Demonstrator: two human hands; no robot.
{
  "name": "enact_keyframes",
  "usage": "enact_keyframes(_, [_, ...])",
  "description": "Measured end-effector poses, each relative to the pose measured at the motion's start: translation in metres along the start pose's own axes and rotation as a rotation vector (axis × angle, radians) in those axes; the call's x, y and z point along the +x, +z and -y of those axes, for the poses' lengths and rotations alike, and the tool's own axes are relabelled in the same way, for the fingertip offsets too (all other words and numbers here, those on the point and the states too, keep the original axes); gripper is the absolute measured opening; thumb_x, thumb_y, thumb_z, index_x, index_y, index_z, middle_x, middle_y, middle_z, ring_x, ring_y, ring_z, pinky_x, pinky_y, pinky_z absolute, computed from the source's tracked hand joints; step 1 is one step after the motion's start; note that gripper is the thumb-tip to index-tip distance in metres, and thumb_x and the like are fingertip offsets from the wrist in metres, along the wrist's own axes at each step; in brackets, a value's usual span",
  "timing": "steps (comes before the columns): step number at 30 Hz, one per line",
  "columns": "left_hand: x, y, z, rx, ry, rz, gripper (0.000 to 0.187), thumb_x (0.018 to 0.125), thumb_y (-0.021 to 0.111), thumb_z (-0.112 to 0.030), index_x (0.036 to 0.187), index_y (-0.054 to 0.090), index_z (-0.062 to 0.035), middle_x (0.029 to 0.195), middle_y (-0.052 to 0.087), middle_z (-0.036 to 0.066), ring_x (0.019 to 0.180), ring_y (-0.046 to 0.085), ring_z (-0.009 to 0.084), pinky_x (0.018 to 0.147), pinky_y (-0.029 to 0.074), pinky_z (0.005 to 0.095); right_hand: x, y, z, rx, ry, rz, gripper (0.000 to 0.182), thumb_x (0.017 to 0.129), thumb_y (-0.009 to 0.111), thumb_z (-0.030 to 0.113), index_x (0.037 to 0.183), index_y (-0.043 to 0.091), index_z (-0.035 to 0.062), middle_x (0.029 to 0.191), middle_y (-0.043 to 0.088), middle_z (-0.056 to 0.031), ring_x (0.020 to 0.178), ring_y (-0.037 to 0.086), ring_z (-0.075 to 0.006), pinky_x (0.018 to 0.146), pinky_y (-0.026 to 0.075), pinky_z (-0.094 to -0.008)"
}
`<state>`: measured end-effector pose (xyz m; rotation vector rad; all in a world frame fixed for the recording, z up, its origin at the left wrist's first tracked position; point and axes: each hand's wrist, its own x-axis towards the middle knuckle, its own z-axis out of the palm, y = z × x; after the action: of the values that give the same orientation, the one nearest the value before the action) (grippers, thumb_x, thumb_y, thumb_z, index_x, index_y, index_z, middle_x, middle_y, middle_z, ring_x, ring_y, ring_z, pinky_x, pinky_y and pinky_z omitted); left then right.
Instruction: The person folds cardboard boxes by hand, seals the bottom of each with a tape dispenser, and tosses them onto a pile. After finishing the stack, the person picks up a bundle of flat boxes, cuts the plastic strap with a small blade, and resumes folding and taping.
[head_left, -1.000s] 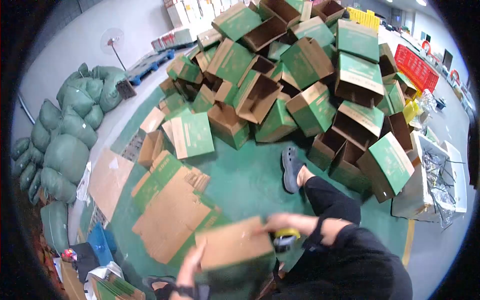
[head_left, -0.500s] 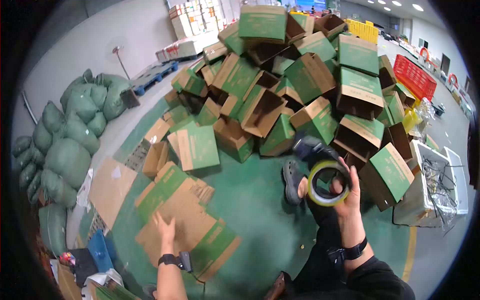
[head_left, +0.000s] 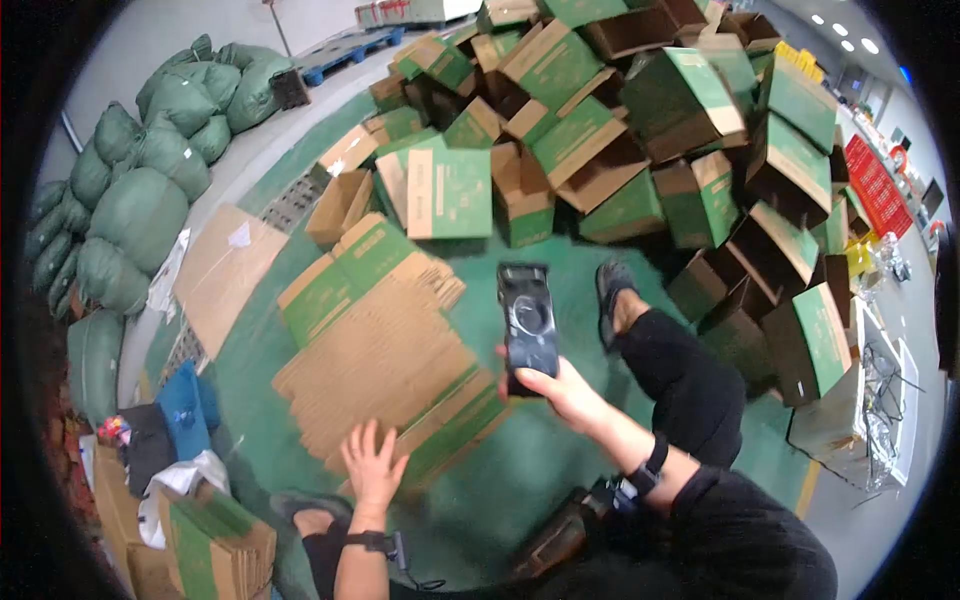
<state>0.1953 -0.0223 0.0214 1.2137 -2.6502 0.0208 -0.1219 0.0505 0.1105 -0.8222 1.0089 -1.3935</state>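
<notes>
My left hand [head_left: 372, 465] lies on the near edge of a pile of flattened cardboard boxes [head_left: 375, 350], its fingers spread. These boxes are brown with green printed bands and rest on the green floor. Closed round the lower end of a black tape dispenser [head_left: 530, 325], my right hand [head_left: 562, 392] holds it above the floor, just right of the flattened boxes. The dispenser is seen side-on, so the yellowish tape roll is mostly hidden now.
A heap of opened green-and-brown boxes [head_left: 600, 140] fills the far side. Stuffed green sacks [head_left: 140, 210] line the left wall. Folded boxes [head_left: 215, 540] stand at lower left. A white foam box [head_left: 830, 435] with cables sits at right. My feet flank the floor area.
My right hand has swung the tape dispenser left and turned it side-on. The left hand has moved to the near edge of the flattened boxes. The view has tilted down.
</notes>
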Motion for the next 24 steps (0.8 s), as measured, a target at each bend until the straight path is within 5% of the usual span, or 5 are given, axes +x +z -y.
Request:
enact_keyframes(8, [-0.015, -0.034, -0.063, -0.307, 0.075, 0.111, 0.019, 0.067, 0.066, -0.016, 0.083, 0.059, -0.0098, 0.073, 0.055, 0.006, 0.072, 0.055, 0.0256, 0.062, 0.045, 0.037, 0.021, -0.002, -0.042, -1.651, -0.385, 0.527, 0.047, 0.071, 0.06, 0.044, 0.097, 0.05, 0.0066, 0.081, 0.058, -0.0072, 0.083, 0.056, -0.0206, 0.079, 0.034, -0.032])
enact_keyframes(11, [-0.029, -0.019, -0.063, -0.232, 0.119, 0.102, 0.019, 0.066, 0.065, -0.017, 0.083, 0.058, -0.0122, 0.073, 0.052, 0.003, 0.073, 0.053, 0.0221, 0.061, 0.041, 0.0352, -0.005, -0.028, -0.099, -1.569, -0.41, 0.666, 0.069, 0.072, 0.056, 0.052, 0.122, 0.042, 0.007, 0.082, 0.06, -0.0091, 0.085, 0.057, -0.0218, 0.084, 0.033, -0.0327])
enact_keyframes(14, [-0.035, -0.015, -0.063, -0.172, 0.03, 0.116, 0.018, 0.067, 0.065, -0.019, 0.082, 0.06, -0.0113, 0.074, 0.052, 0.004, 0.075, 0.053, 0.0226, 0.064, 0.039, 0.0341, -0.019, -0.028, -0.095, -1.321, 0.08, 0.598, 0.067, 0.068, 0.051, 0.067, 0.078, 0.057, 0.0003, 0.073, 0.059, -0.02, 0.073, 0.058, -0.0356, 0.071, 0.045, -0.0405])
enact_keyframes(18, [-0.04, -0.028, -0.064, -0.217, -0.045, -0.045, 0.027, 0.063, 0.069, -0.026, 0.085, 0.062, -0.0112, 0.09, 0.056, 0.004, 0.095, 0.049, 0.0242, 0.083, 0.034, 0.0381, -0.022, -0.033, -0.077, -1.253, 0.114, 0.589, 0.069, 0.06, 0.065, 0.059, 0.092, 0.056, -0.0016, 0.08, 0.059, -0.021, 0.088, 0.054, -0.0357, 0.084, 0.038, -0.04])
enact_keyframes(24, [-0.085, 0.014, -0.049, -0.422, -0.908, -0.322, 0.027, 0.078, 0.06, -0.025, 0.1, 0.055, -0.0099, 0.123, 0.034, 0.015, 0.114, 0.032, 0.0291, 0.095, 0.026, 0.0402, -0.009, -0.045, -0.087, -1.009, 0.177, 0.411, 0.07, 0.058, 0.071, 0.053, 0.098, 0.05, -0.0018, 0.081, 0.058, -0.0214, 0.081, 0.056, -0.0363, 0.073, 0.045, -0.0384])
